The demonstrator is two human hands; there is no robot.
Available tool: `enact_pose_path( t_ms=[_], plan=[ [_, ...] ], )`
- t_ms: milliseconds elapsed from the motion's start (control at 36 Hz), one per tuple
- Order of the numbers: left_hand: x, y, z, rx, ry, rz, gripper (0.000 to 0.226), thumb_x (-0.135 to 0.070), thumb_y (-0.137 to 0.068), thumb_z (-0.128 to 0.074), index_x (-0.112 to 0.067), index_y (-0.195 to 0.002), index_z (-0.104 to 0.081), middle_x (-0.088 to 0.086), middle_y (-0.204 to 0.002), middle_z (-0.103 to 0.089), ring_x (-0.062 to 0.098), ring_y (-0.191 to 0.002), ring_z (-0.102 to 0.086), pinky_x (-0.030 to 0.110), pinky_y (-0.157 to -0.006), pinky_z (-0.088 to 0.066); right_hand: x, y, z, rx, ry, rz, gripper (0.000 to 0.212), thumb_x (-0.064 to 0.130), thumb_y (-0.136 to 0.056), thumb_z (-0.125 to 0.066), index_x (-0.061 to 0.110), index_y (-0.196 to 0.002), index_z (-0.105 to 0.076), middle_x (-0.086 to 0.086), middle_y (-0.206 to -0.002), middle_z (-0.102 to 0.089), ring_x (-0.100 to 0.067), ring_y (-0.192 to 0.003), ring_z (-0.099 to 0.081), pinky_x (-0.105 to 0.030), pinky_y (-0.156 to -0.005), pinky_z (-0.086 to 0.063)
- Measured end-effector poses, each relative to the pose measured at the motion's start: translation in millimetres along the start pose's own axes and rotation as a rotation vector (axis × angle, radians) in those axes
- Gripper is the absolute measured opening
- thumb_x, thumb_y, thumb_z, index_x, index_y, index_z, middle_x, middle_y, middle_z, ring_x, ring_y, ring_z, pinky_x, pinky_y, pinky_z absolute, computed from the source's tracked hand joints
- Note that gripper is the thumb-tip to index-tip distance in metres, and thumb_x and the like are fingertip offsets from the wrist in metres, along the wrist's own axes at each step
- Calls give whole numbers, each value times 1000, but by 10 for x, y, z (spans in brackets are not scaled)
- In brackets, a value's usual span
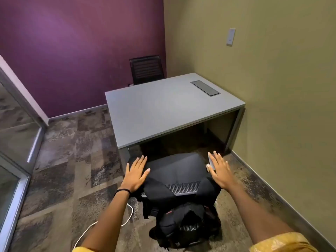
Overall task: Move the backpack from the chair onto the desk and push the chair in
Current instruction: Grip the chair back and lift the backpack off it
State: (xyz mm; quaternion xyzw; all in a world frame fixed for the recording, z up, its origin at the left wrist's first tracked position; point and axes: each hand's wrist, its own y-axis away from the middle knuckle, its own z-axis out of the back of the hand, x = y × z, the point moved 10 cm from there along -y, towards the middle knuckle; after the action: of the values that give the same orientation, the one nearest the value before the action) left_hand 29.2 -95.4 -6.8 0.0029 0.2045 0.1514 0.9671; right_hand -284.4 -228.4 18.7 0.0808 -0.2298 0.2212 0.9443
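A black backpack [185,226] hangs behind the back of a black office chair [174,166], its straps draped over the mesh top of the chair back. The chair stands at the near edge of the grey desk [163,110], seat facing the opening beneath it. My left hand [136,174] is open with fingers spread at the seat's left edge. My right hand [219,170] is open at the seat's right edge, over a small pale part I cannot identify. Neither hand holds anything.
A second black chair [146,70] stands behind the desk against the purple wall. A metal cable hatch [205,87] sits in the desk's far right corner. A white cable [127,211] trails on the carpet at left. The olive wall runs close on the right; glass panels stand left.
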Motion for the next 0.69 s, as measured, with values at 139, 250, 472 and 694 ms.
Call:
enact_pose_path(
  t_ms=[139,250,472,694],
  plan=[
    [-9,72,-179,105,6,27,56,-45,-99,-29,-27,-150,-13,-7,-160,-9,12,-148,-4,52,-118,6,-74,59,-208,88,9,-38,53,37,-100,-29,25,-148,-12,-3,-159,-2,-21,-146,2,-48,-118,-3],
    [21,110,-293,151,54,85,53,-43,-100,-26,-27,-149,-15,-7,-159,-14,11,-147,-8,52,-117,11,-144,96,-362,164,14,-57,51,40,-100,-27,25,-148,-17,-4,-159,-6,-21,-146,-2,-48,-119,-5],
    [74,142,-466,339,181,242,48,-46,-100,-28,-24,-140,-43,-1,-150,-41,19,-140,-33,44,-119,-16,-179,93,-452,172,103,-4,42,43,-98,-30,28,-129,-54,4,-141,-50,-16,-133,-38,-42,-113,-21],
    [31,40,-600,546,81,315,47,-40,-100,-34,-16,-138,-46,7,-149,-41,26,-137,-37,38,-117,-25,-114,119,-336,51,70,66,31,41,-93,-45,29,-112,-66,11,-119,-66,-10,-115,-54,-33,-103,-37]
  ],
)
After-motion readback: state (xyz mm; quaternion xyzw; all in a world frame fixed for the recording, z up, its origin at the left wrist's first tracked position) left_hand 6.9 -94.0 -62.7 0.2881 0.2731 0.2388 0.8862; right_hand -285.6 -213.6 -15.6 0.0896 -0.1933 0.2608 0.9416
